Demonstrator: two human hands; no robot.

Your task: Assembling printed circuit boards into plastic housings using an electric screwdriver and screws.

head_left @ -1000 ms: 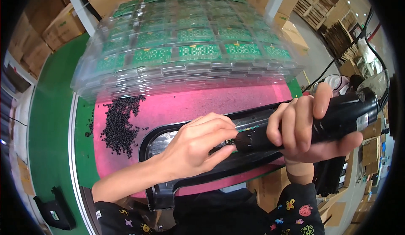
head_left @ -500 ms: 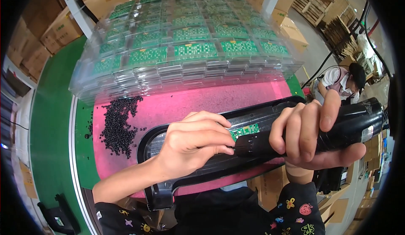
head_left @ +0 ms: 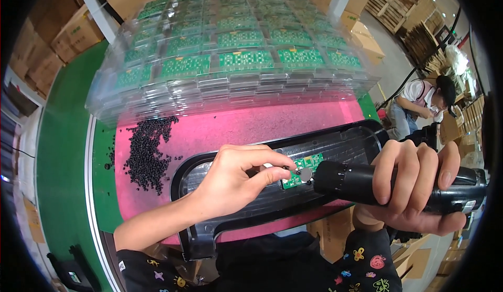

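Note:
My right hand [head_left: 411, 184] is wrapped round a black electric screwdriver [head_left: 343, 179], held almost level with its nose pointing left. My left hand [head_left: 236, 177] is pinched just left of that nose, with small dark bits, apparently black screws [head_left: 286, 167], at thumb and forefinger. Under the fingertips lies a green circuit board [head_left: 317, 159] with a round silver part on it. The board sits inside a long black plastic housing [head_left: 348, 137], partly covered by my left hand and the screwdriver. The screwdriver's bit cannot be made out.
A heap of small black screws [head_left: 146, 156] lies on the pink mat [head_left: 236, 122] at left. Behind stand stacked clear trays [head_left: 241, 85] of green circuit boards. Another black housing [head_left: 76, 271] is at lower left. A person [head_left: 424, 103] sits at far right among cartons.
The screwdriver has moved right, away from my left fingertips, uncovering more of the circuit board. My right hand has shifted right with it. My left fingers have drawn together over the board.

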